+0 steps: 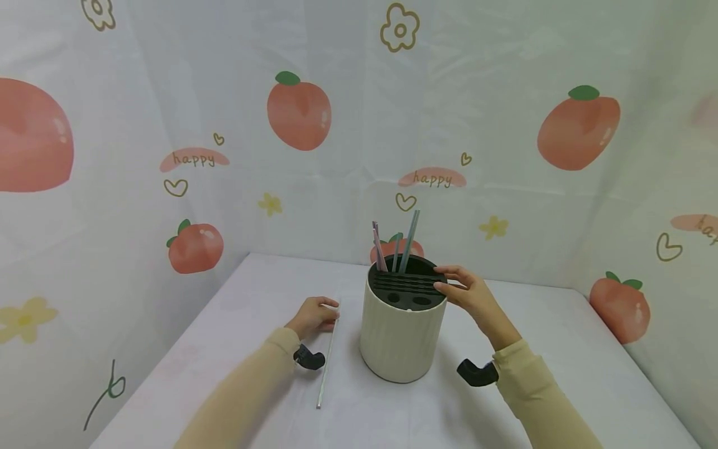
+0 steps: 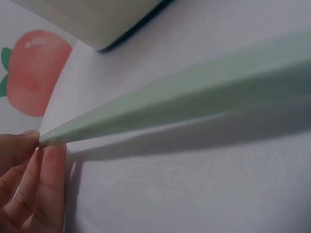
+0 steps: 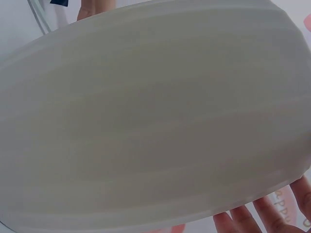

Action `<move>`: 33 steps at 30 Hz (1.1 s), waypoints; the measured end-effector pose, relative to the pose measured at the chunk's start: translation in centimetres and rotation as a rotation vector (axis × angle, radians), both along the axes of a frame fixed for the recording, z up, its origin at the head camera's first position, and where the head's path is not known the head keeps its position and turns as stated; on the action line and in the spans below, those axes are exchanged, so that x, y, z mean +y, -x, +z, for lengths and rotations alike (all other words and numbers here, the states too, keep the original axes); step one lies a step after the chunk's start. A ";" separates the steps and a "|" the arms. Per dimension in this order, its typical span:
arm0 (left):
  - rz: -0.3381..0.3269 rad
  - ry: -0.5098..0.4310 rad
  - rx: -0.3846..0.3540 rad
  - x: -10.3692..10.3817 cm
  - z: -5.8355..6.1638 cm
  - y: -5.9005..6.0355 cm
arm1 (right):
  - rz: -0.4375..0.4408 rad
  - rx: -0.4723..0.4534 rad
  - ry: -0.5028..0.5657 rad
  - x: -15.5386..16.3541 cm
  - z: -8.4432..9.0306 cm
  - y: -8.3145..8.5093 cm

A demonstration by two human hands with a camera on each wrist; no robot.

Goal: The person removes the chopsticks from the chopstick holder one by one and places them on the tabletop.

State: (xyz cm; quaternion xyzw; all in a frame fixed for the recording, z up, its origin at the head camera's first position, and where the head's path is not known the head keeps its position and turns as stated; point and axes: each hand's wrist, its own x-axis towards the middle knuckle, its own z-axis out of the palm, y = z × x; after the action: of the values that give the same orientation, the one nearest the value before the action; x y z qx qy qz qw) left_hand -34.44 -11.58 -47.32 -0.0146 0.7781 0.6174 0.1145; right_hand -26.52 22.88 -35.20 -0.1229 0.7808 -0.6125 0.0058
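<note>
My left hand (image 1: 314, 315) pinches one end of a long, thin, pale green stick (image 2: 194, 94) between thumb and fingers. From there the stick runs back towards me, left of the holder. A cream ribbed utensil holder (image 1: 400, 343) stands upright, with a black slotted insert (image 1: 405, 300) in its top. On the right of its rim, my right hand (image 1: 477, 304) grips with thumb and fingers; its fingertips (image 3: 243, 218) show along the holder's side in the right wrist view. Pink sticks (image 1: 379, 249) and pale blue sticks (image 1: 410, 243) stand in the holder's rear opening.
A white cloth covers the table (image 1: 269, 405). Behind and at the sides hangs a white curtain (image 1: 348, 56) printed with peaches and flowers. Dark wrist mounts (image 1: 477, 373) sit on both forearms.
</note>
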 end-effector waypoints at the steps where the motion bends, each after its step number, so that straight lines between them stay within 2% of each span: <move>1: -0.001 0.004 0.001 0.0 -0.1 0.0 | 0.000 0.000 -0.001 0.0 0.0 0.0; 11: 0.013 0.069 -0.012 0.8 -0.3 0.1 | -0.004 0.002 0.009 0.0 -0.1 0.0; 21: 0.039 0.175 -0.037 1.6 1.1 -0.9 | 0.000 0.009 -0.005 0.0 0.0 0.0; 33: 0.053 0.190 -0.035 1.5 1.0 -0.7 | -0.004 0.005 -0.007 0.0 0.0 0.1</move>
State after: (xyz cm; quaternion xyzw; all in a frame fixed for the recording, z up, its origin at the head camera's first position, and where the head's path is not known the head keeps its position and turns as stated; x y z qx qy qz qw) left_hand -33.75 -10.04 -46.28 -0.0569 0.8303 0.5435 0.1098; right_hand -26.61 22.87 -35.18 -0.1229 0.7834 -0.6093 0.0030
